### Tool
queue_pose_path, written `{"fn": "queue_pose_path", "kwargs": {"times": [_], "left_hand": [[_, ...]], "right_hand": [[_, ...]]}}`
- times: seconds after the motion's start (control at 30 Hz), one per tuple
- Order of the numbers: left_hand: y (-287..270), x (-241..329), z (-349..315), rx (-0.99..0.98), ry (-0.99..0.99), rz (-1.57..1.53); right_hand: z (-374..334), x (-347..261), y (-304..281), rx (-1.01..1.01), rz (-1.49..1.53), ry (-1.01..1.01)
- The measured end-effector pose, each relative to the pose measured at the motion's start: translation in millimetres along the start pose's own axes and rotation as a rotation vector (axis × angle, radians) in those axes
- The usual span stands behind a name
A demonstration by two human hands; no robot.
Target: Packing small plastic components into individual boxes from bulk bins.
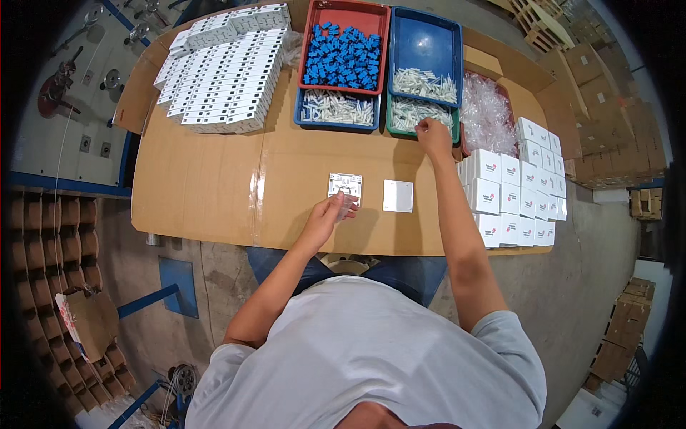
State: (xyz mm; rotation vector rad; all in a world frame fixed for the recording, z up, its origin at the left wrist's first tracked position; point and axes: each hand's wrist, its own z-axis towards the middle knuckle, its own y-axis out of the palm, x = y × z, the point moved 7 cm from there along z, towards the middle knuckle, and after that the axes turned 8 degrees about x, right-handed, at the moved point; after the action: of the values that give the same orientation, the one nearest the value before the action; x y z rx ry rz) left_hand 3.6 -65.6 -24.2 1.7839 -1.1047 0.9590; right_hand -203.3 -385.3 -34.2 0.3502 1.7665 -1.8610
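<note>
My left hand point(327, 214) hovers at the near edge of a white square plate with its back side up point(345, 185), pinching a small clear plastic bag against it. A plain white square cover point(398, 196) lies just to the right of that plate. My right hand point(432, 135) reaches far forward to the green tray point(455, 132) of small white parts, fingers closed on the pile at its front edge; what is between the fingers is hidden.
The bench is covered in brown cardboard point(214, 179). At the back are a red tray of blue parts point(343, 53), blue trays of white parts point(423, 61), a heap of clear bags point(486, 111), rows of white plates at back left point(225, 71), and stacked white boxes on the right point(518, 193).
</note>
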Motion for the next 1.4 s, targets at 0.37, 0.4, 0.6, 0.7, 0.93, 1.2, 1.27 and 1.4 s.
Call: {"fn": "queue_pose_path", "kwargs": {"times": [0.37,0.4,0.6,0.7,0.93,1.2,1.27,1.4], "left_hand": [[-22.5,-8.3,-11.4,0.027,-0.165,-0.371],[-21.7,-3.3,-10.4,0.030,-0.166,-0.377],[-4.3,19.3,-2.8,-0.083,-0.213,-0.652],[-8.2,12.5,1.3,-0.100,-0.177,-0.560],[10.4,2.8,4.5,-0.162,-0.188,-0.504],[15.3,3.8,1.9,-0.161,-0.189,-0.481],[14.1,3.8,-0.5,-0.143,-0.195,-0.472],[15.3,6.1,-2.5,-0.125,-0.200,-0.450]], "right_hand": [[20.8,-0.5,0.7,-0.091,-0.333,0.228],[20.0,6.5,-9.9,-0.039,-0.334,0.218],[5.0,24.3,-37.3,0.079,0.411,0.027],[-50.5,-42.6,-34.9,-0.127,0.739,0.104],[-158.9,-153.1,-40.1,-0.459,0.680,-0.091],[-166.2,-186.5,-44.2,-0.483,0.534,-0.363],[-167.1,-192.9,-44.1,-0.605,0.441,-0.268],[-168.0,-192.1,-36.3,-0.643,0.435,-0.343]]}}
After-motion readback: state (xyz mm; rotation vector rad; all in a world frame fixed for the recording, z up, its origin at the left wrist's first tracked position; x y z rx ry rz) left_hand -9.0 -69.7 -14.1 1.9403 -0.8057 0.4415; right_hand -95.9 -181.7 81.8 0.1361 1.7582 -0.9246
